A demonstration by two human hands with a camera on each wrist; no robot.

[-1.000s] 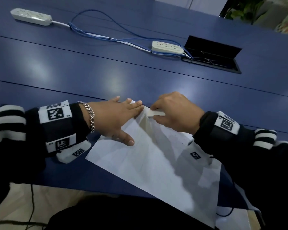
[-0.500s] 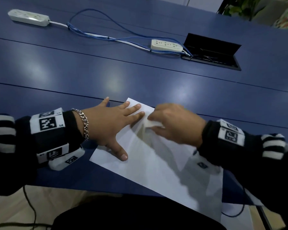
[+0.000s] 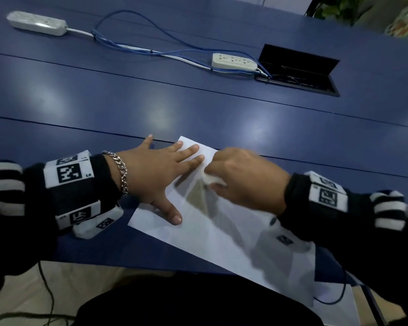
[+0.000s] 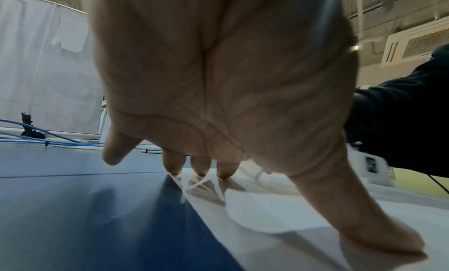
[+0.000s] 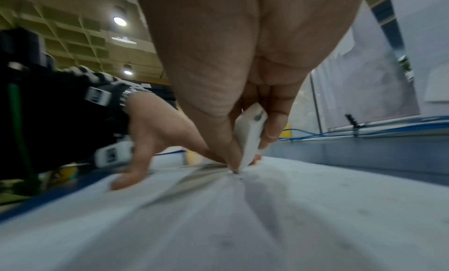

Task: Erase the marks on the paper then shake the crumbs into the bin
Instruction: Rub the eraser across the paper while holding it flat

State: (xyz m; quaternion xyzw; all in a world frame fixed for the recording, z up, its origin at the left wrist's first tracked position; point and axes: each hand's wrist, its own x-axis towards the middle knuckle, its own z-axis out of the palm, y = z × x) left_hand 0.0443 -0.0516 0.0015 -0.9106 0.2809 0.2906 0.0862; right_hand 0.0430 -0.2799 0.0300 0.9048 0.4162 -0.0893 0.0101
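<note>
Pinching eraser, right hand rubs paper; left hand presses flat.

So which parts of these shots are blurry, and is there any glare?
Head view: right hand and eraser smeared, soft glare patches on the table. Right wrist view: paper streaked with blur. Left wrist view: left hand fairly sharp.

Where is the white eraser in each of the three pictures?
Head view: the eraser is mid-frame, pinched by the right hand.
Left wrist view: hidden behind the left hand.
Right wrist view: centre, its tip on the paper.
Shared landmark: the paper.
</note>
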